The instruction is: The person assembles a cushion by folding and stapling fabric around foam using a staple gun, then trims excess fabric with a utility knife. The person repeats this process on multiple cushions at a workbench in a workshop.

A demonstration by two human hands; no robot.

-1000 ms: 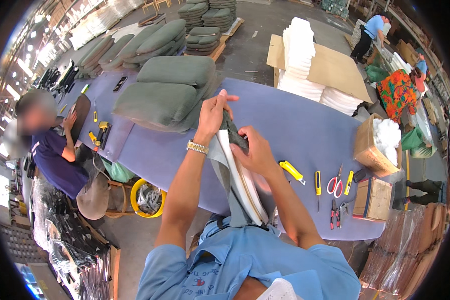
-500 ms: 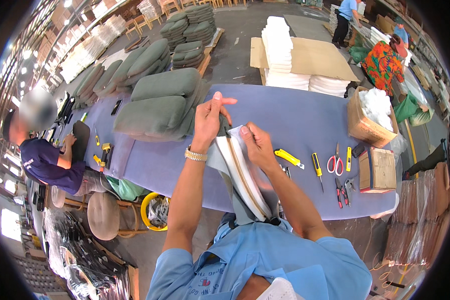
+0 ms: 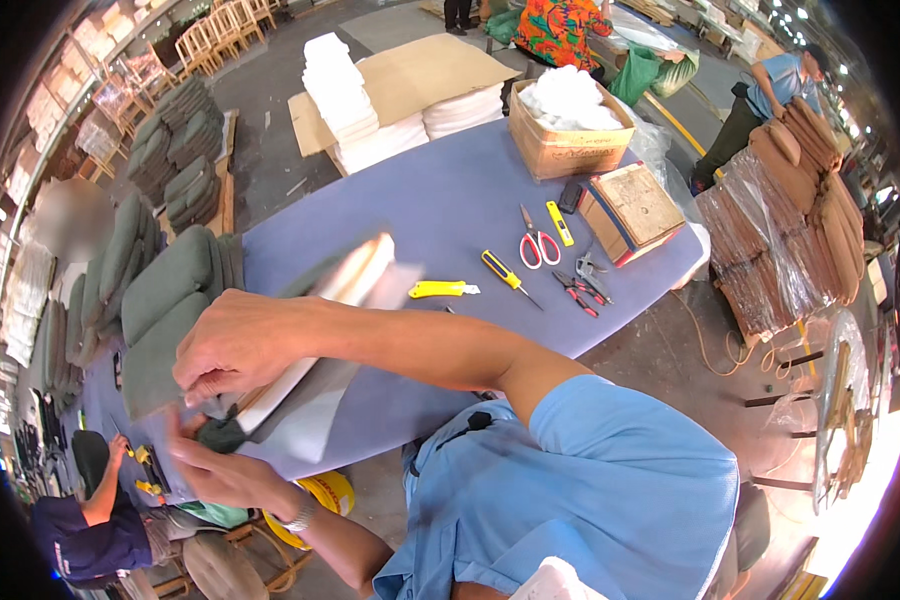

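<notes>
A long, narrow cushion piece [image 3: 280, 392], white padding along dark green and pale fabric, lies slantwise on the table, its far end blurred. At its near left end is a bunched dark green fabric tip [image 3: 222, 432]. Reaching across my body, my right hand [image 3: 240, 345] is above that end, fingers curled and closed; what they hold, if anything, is hidden. Below it, my left hand [image 3: 225, 475] is beside the green tip, thumb raised. Motion smears its fingers, so its grip is unclear.
On the blue-grey table [image 3: 370, 225] are a yellow cutter [image 3: 440, 289], a screwdriver [image 3: 508, 277], scissors [image 3: 538, 245], pliers [image 3: 578, 290] and boxes [image 3: 632, 212]. Green cushions [image 3: 165, 320] are stacked left. A co-worker [image 3: 90, 515] sits at the lower left.
My view has turned to the right. My right hand has left the upper part of the cushion piece and crossed to the left; my left hand has dropped lower. The piece now slants across the table.
</notes>
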